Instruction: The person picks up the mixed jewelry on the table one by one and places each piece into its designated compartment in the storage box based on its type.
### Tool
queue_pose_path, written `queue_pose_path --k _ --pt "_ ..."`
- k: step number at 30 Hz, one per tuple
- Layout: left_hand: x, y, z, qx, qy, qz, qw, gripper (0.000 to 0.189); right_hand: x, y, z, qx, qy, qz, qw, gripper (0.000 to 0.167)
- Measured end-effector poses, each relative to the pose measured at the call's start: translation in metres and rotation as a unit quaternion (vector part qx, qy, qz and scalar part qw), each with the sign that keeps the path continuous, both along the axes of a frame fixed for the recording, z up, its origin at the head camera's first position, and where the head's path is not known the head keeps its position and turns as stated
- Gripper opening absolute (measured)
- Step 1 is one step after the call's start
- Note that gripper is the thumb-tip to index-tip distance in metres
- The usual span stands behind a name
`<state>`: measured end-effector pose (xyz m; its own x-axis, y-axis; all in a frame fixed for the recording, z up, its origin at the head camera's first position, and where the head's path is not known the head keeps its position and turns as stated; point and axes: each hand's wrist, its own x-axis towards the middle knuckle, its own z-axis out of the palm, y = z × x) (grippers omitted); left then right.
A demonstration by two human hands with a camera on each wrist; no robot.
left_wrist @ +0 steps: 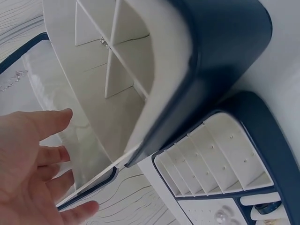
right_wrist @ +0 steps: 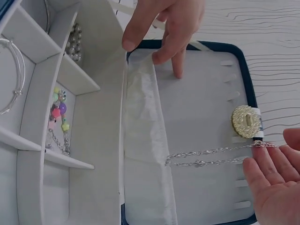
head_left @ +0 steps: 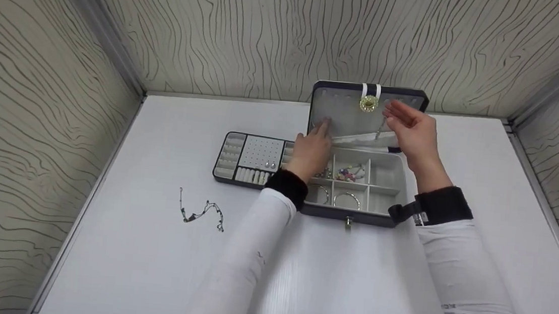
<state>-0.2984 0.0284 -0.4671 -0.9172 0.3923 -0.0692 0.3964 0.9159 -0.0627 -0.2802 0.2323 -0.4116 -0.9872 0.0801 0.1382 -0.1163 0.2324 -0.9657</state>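
A silver chain necklace hangs from the fingers of my right hand in front of the upright lid of a dark blue jewelry box. The chain's looped lower end meets the edge of the pale fabric pocket across the lid. My left hand is at the lid's left side. Its fingers are spread near the pocket; whether they touch it, I cannot tell. A round gold ornament sits on the lid's strap, beside my right hand.
The box compartments hold a bead bracelet, bangles and silver beads. A tray with earrings and rings lies left of the box. Another chain lies on the white table. Wood-patterned panels enclose the table.
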Motion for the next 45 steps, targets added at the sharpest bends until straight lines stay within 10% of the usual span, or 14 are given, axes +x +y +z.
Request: queue_pose_path --k 12,31,45 --pt "0.003 0.0 0.001 0.069 0.015 0.001 0.9975 0.041 -0.012 0.003 -0.004 0.006 0.011 0.007 0.9999 0.048" --pt "0.002 0.005 0.004 0.027 -0.001 0.008 0.9996 0.035 -0.02 0.005 -0.016 0.061 0.02 0.004 0.9979 0.052" --pt "0.001 0.005 0.002 0.03 -0.008 0.01 0.9995 0.036 -0.029 -0.005 -0.005 0.231 0.034 -0.034 0.9717 0.047"
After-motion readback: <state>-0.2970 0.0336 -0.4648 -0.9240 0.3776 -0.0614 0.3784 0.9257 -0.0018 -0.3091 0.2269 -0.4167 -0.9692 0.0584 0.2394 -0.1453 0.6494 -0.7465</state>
